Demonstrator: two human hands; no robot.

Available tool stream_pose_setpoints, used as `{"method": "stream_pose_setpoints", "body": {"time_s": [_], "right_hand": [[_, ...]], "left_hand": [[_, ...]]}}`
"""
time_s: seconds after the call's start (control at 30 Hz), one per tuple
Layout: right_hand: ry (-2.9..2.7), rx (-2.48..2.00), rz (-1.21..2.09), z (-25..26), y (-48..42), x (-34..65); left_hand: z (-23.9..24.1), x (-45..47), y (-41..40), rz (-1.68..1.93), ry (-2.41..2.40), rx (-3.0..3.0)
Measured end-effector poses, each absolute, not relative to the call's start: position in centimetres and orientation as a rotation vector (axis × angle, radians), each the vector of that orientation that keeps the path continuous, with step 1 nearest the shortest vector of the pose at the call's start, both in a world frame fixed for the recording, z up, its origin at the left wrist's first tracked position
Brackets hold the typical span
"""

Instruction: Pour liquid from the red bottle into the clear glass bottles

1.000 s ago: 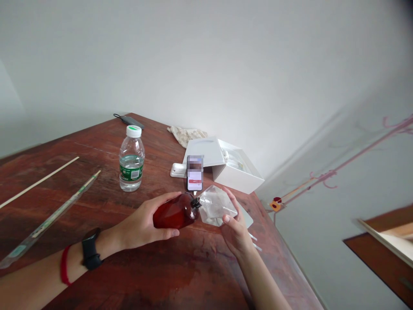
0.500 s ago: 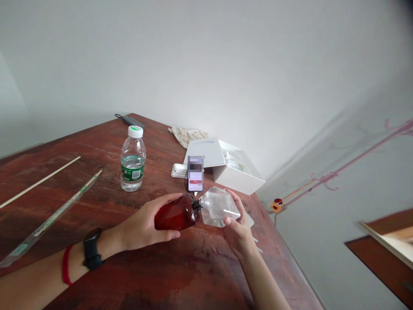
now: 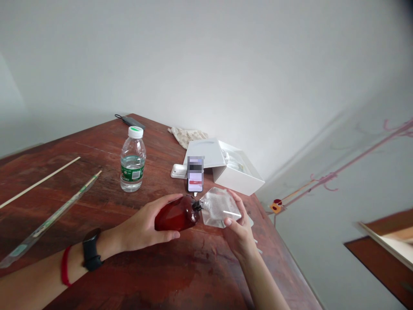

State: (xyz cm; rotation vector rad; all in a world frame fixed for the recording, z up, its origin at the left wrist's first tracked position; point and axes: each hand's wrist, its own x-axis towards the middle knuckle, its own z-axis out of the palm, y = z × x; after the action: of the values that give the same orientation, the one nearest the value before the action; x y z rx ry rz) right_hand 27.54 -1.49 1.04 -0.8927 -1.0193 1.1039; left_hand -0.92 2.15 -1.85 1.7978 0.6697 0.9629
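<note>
The dark red bottle (image 3: 177, 215) lay tilted on its side above the wooden table (image 3: 138, 284), its black ribbed neck (image 3: 197, 206) pointing right at the mouth of a clear angular bottle (image 3: 219, 209), also tipped over; whether the two mouths touched was too small to tell. The left hand (image 3: 146, 221) gripped the red bottle's body, fingers over the top and thumb below, while the right hand (image 3: 240, 230) was closed around the far end of the clear one. Compared with a second earlier, both bottles sat a touch further right and lower in view, and the clear one had turned slightly, the bright streak along its edge now longer; against half a second earlier, hardly anything differed. Just beyond the bottles, a lit phone (image 3: 195, 176) stood propped before a white lid (image 3: 206, 150), beside a white device (image 3: 178, 171) and an open white box (image 3: 240, 176), with a patterned cloth (image 3: 187, 135) behind. To the left stood a capped water bottle (image 3: 133, 172), upright and partly filled, and further left lay a thin wooden stick (image 3: 41, 181) and sleeved chopsticks (image 3: 61, 211).
</note>
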Motion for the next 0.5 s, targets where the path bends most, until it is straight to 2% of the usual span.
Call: {"method": "stream_pose_setpoints", "body": {"time_s": [0.5], "right_hand": [[-1.033,-0.92,1.017,0.85,-1.51,27.8]], "left_hand": [[-2.03,-0.92,2.21,0.953,0.677,1.819]]}}
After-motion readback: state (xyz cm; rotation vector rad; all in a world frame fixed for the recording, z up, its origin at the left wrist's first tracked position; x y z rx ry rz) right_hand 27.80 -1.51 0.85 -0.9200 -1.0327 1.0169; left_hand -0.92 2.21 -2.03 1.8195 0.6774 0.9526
